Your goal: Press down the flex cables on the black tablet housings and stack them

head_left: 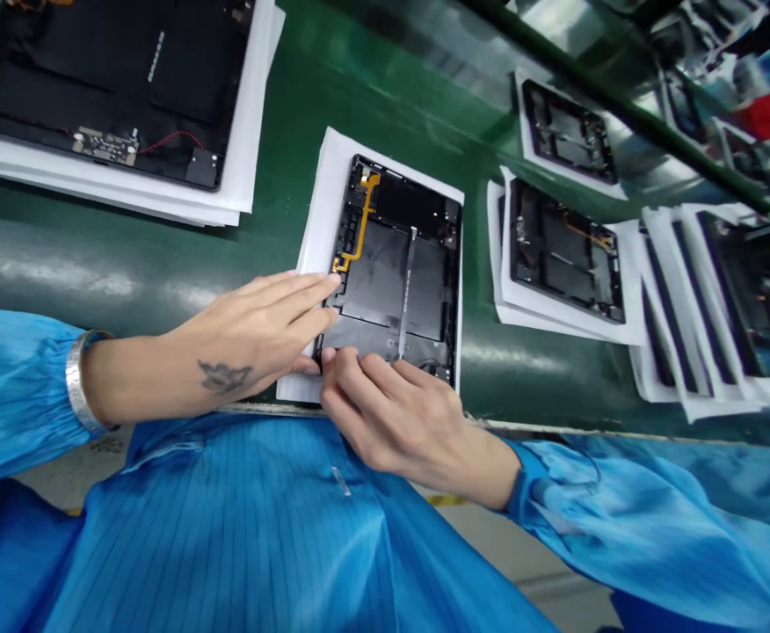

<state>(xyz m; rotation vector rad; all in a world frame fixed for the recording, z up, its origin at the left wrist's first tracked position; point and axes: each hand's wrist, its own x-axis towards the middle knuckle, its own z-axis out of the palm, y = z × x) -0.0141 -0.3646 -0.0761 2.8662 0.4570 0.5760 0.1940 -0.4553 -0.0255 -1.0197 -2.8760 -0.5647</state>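
An opened black tablet [391,272] lies on white paper [319,193] at the front edge of the green table. An orange flex cable [366,224] runs along its left side and a grey strip cable [407,294] down its middle. My left hand [263,325] rests against the tablet's left edge, fingers stretched out, fingertips near the lower end of the orange cable. Curled over the tablet's lower left corner is my right hand [391,409], its thumb and index finger pinched together. Whatever lies between those fingertips is hidden.
A larger opened device [108,79] lies on paper at the upper left. To the right, two more opened tablets [566,251] [570,132] lie on paper, beside a leaning stack of devices and paper sheets [681,308]. A green-edged shelf [622,105] crosses the upper right.
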